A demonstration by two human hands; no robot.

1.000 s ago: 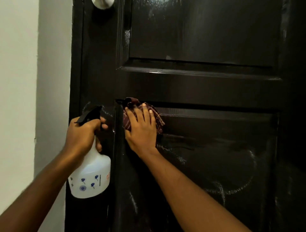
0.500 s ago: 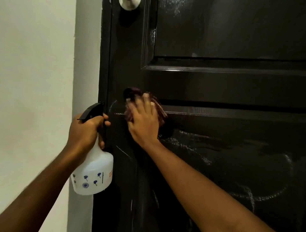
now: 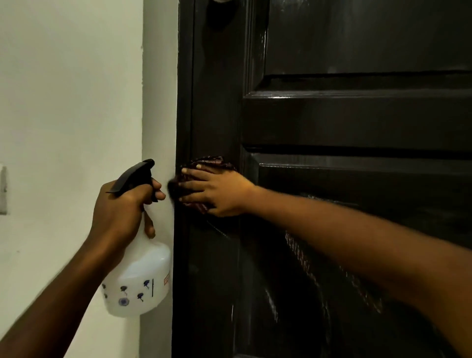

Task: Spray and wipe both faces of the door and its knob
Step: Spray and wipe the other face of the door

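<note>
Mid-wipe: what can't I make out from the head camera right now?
Knob: head view, cut off by the top edge; only a sliver shows.
Cloth: head view, mostly hidden under the right hand pressing it.
Spray bottle print: head view, too small to read; left hand covers the neck.
Far face of the door: head view, hidden by the near face.

Cloth [image 3: 208, 163] lies on door [image 3: 357, 127] near its left edge, under right hand [image 3: 217, 190]; spray bottle [image 3: 139, 276] left of door, before wall [image 3: 63, 102].
</note>
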